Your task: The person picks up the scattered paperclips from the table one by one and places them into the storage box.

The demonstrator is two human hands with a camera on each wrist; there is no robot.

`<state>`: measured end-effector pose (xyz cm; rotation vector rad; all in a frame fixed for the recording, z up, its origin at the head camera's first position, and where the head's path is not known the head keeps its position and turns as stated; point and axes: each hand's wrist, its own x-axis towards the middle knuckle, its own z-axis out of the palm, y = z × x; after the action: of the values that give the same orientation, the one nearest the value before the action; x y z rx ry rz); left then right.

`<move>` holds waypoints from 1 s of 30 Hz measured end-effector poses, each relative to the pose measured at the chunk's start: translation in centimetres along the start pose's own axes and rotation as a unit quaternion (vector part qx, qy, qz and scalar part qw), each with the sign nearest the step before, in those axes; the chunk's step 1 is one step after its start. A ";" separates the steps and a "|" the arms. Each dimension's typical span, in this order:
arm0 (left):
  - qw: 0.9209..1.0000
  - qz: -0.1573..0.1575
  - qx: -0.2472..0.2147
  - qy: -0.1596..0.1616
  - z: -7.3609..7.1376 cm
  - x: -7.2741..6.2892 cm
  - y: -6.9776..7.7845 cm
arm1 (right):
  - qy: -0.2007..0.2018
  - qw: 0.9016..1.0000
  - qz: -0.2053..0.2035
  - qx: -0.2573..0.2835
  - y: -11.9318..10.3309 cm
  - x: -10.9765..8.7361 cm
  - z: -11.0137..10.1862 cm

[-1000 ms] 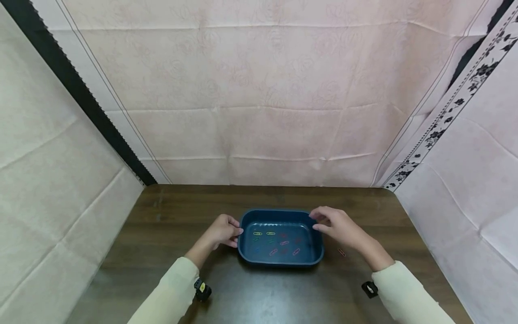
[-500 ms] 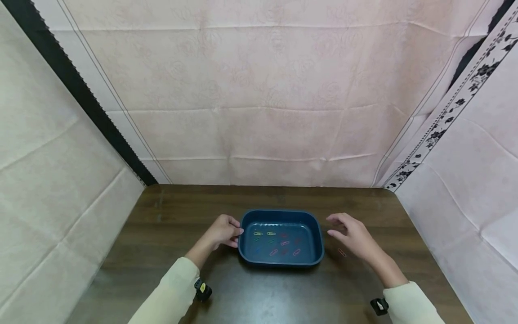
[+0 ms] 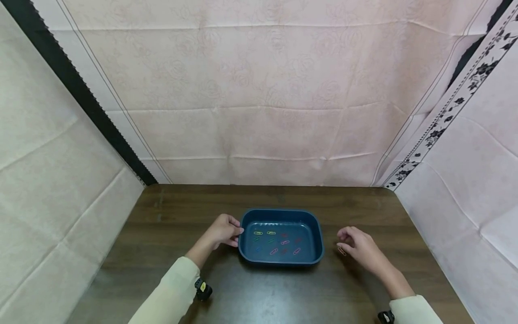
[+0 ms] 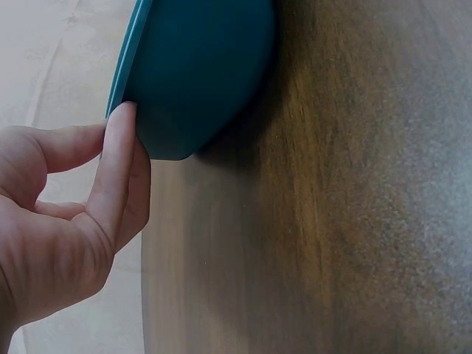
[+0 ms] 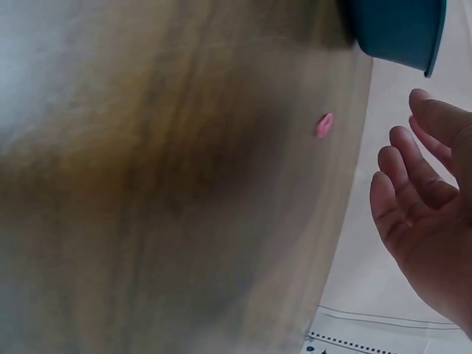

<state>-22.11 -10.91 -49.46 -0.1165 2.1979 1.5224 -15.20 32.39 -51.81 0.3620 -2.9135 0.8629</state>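
Observation:
A dark blue rectangular tray [image 3: 281, 262] stands on the table. Its left rim is pinched between the thumb and fingers of my left hand [image 3: 225, 231], as the left wrist view also shows. Inside lie several small paper clips, among them a yellow paper clip [image 3: 271, 233] and a pink paper clip [image 3: 297, 251]. My right hand [image 3: 361, 250] hovers right of the tray, fingers loosely bent and holding nothing. Just below its fingertips one pinkish paper clip [image 5: 324, 125] lies on the tabletop, apart from the hand in the right wrist view.
The brown wooden table [image 3: 194, 198] has a glossy patch in front of the tray. Pale cloth [image 3: 259, 90] hangs behind it, with further cloth panels at the left and right sides. Each wrist wears a small black camera [image 3: 203, 289].
My right hand has moved from the tray's right rim, rightward and nearer to me, over the loose paper clip. The left hand and tray have stayed in place.

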 end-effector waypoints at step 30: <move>1.000 -0.006 0.002 -0.001 0.0 0.1 0.0 | -0.044 0.997 0.059 -0.028 2.0 -0.5 1.8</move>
<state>-22.19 -10.92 -49.52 -0.1275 2.1938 1.5112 -15.20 33.13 -54.41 0.2321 -3.0589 0.7976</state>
